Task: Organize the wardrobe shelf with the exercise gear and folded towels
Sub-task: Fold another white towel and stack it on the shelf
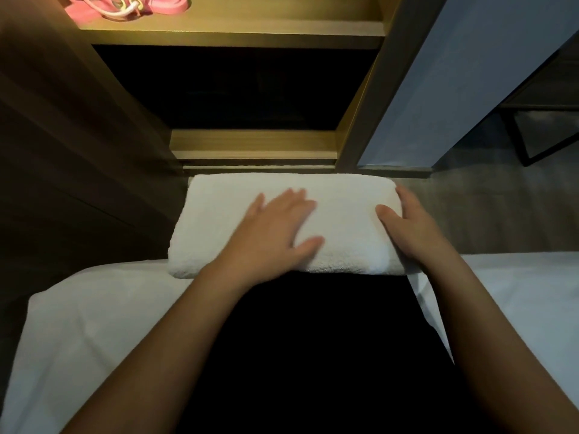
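Observation:
A folded white towel [338,220] lies across my dark lap, in front of the open wardrobe. My left hand [275,227] rests flat on its top with fingers spread. My right hand [410,223] presses against the towel's right end, thumb on top and fingers straight along the edge. Pink exercise bands [125,6] with a pale cord lie on the lit wooden wardrobe shelf [232,28] at the top left.
Below the shelf is a dark compartment [238,86] with a wooden base ledge [253,145]. White bedding [94,324] spreads on both sides of my lap. A pale wardrobe door [454,79] stands right; a black-framed stand [545,130] is far right.

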`<action>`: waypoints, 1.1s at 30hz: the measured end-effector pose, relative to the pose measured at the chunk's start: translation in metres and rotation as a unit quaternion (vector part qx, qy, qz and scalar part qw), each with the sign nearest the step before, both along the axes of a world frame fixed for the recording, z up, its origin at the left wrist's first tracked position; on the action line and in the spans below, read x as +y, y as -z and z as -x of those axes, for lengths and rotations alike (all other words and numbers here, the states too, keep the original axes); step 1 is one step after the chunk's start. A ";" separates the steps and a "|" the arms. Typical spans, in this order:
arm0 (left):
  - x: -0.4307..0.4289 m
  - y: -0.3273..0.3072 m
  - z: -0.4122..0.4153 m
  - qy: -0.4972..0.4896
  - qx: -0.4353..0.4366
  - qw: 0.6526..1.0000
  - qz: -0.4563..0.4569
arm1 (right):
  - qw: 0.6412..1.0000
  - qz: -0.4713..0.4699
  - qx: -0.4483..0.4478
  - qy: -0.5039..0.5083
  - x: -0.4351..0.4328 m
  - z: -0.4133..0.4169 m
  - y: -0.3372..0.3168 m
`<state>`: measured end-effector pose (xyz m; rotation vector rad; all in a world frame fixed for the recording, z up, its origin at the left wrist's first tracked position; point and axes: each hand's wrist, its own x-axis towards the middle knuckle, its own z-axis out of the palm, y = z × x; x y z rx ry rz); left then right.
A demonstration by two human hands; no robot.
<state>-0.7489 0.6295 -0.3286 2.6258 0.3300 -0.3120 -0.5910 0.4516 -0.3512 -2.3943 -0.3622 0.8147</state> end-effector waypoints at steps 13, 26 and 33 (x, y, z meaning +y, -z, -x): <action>-0.025 0.011 -0.008 0.022 -0.060 0.992 -0.107 | 0.860 -0.289 0.289 0.307 -0.026 0.016 -0.009; -0.034 0.030 -0.006 0.029 -0.080 0.985 -0.151 | 0.636 -0.442 0.408 0.483 0.014 0.061 -0.001; -0.031 0.028 -0.006 0.067 -0.092 0.983 -0.146 | 0.633 -0.456 0.417 0.466 0.023 0.063 -0.005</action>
